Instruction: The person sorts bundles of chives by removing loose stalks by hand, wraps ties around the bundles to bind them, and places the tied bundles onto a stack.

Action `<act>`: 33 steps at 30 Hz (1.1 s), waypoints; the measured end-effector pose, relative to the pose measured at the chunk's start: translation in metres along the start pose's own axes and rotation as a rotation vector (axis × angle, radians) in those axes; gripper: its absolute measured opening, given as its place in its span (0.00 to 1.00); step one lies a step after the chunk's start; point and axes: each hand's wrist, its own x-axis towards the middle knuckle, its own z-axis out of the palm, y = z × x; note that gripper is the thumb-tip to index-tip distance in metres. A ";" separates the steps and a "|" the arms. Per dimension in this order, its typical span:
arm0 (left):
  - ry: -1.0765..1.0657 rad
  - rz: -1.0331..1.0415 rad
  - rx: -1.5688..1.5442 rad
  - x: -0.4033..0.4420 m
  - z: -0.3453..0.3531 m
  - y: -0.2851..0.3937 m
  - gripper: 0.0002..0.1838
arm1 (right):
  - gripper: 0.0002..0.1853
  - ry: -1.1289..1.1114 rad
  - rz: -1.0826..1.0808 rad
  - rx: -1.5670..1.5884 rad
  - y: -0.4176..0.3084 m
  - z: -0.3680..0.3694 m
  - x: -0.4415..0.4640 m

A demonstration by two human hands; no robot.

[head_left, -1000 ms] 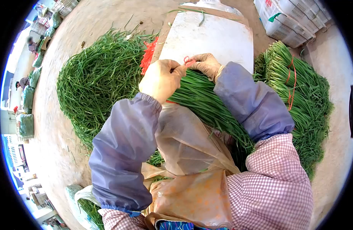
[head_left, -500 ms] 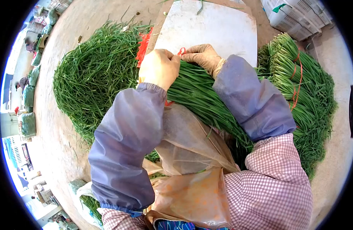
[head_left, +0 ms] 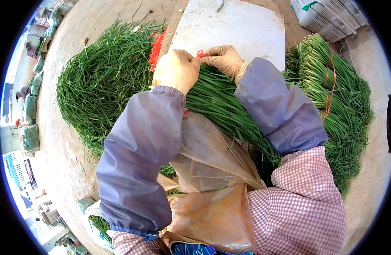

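A bundle of long green chives [head_left: 216, 95] lies across my lap, running from under my hands down to the right. At its upper end a short loop of red string [head_left: 200, 53] shows between my fingertips. My left hand [head_left: 176, 70], in a pale glove, is closed in a pinch at the left of the string. From the right, my right hand [head_left: 224, 61], in a browner, soiled glove, pinches the same string with thumb and forefinger. Both hands rest close on top of the chives. The string's lower run is mostly hidden.
A large loose heap of chives [head_left: 106, 85] lies at the left, with a bunch of red strings [head_left: 157, 50] beside it. A white board [head_left: 229, 29] is ahead. Tied chive bundles [head_left: 331, 89] are stacked at the right, below white crates [head_left: 325, 17]. People sit far left.
The red loop between my fingers has become smaller and rounder. Both hands have shifted slightly upward in view and stay at the same spot on the bundle.
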 end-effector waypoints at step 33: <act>0.533 0.640 -0.246 0.001 0.001 -0.001 0.13 | 0.12 0.237 -0.813 -0.598 -0.063 -0.008 -0.009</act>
